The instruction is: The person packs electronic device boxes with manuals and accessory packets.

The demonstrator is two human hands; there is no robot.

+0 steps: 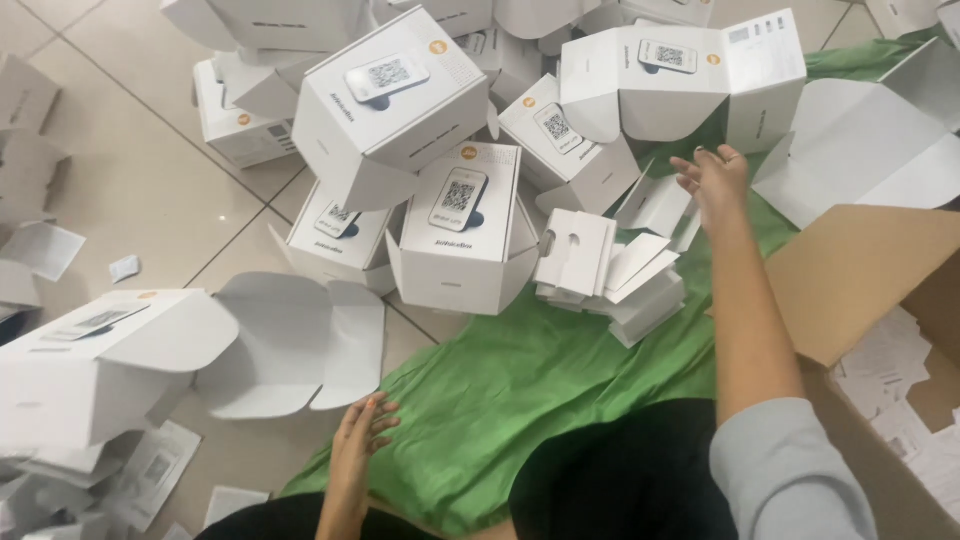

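Note:
My right hand (715, 178) is stretched forward over the green cloth (520, 380), fingers apart, holding nothing. It hovers just below a big white box (680, 80) with open flaps and next to a stack of folded white cardboard inserts (610, 275). My left hand (362, 435) rests low at the cloth's left edge, fingers spread, empty. It lies close to an unfolded white box flap (300, 345). A heap of white printed boxes (455, 225) fills the floor ahead.
An open brown cardboard carton (860, 270) with paper slips inside stands at the right. More white boxes (90, 370) and flat sheets lie at the left on the tiled floor (140, 190). My dark-clothed legs are at the bottom.

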